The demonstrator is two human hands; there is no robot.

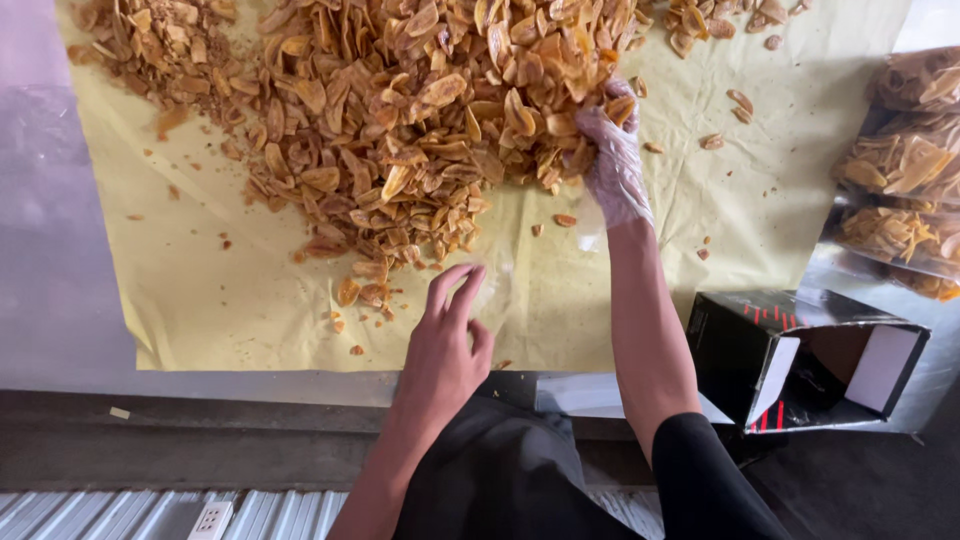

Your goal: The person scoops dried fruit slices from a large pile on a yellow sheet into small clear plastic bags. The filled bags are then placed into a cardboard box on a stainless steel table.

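Many chips [400, 110] heaped around gloved right hand's [612, 150] fingers [600, 125].

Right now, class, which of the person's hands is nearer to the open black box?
Right. The gloved right hand is in the chip pile, above the black box; the bare left hand rests on the yellow paper, further from the box.

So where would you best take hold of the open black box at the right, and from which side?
Probably by the upper rim of the black box, coming from the right, where its mouth gapes. It lies on its side with white flaps spread, so fingers could slip inside and pinch the top wall. The gloved right hand is in the chip pile; the bare left hand is nearer.
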